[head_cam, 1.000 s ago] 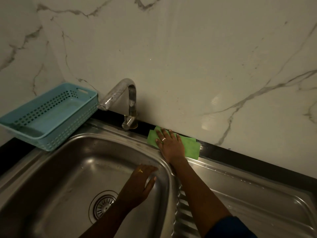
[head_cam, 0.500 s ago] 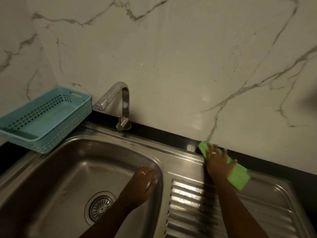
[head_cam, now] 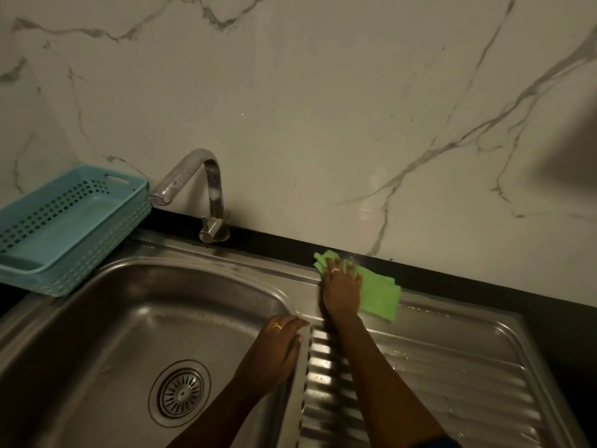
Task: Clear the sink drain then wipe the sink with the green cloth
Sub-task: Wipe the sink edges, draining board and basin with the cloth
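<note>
On sink rim [head_cam: 226, 257], hand-pressed green cloth [head_cam: 378, 294]

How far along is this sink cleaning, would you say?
Done, it seems: the drain shows a bare strainer with no scraps on it. In hand: the right hand presses the green cloth flat on the back rim of the sink, beside the black strip, while the left hand rests on the basin edge. Left: likely the ribbed draining board, which shows wet streaks. I cannot tell whether the basin has been wiped.
</note>
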